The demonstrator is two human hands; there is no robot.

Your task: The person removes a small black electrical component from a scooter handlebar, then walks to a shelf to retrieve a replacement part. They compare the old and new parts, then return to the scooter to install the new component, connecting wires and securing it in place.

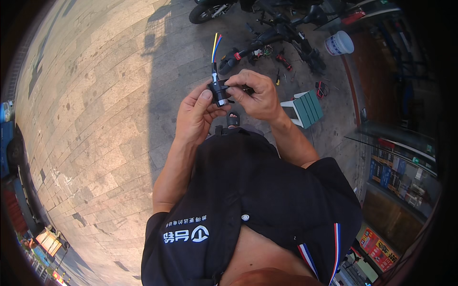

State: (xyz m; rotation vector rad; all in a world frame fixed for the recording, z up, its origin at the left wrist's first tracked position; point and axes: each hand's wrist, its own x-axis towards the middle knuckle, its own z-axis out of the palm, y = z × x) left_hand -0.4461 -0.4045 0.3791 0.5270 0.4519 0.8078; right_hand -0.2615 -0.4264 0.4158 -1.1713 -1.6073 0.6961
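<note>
One black cylindrical connector (219, 91) sits at upper centre of the frame, clamped by both hands: left hand (194, 117) from below, right hand (255, 95) from the right. Several coloured wires (215, 47) exit its top. One white bucket (339, 43) and one green stool (305, 108) stand on the pavement (95, 119).

Harsh sunlight, long dark shadows, sharp centre, bent vignetted rim

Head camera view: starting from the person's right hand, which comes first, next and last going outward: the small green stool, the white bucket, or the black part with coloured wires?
1. The black part with coloured wires: pinched by the right hand and the left hand, just to its left.
2. The small green stool: on the pavement, a little to its right.
3. The white bucket: farthest, up and to the right.
</note>
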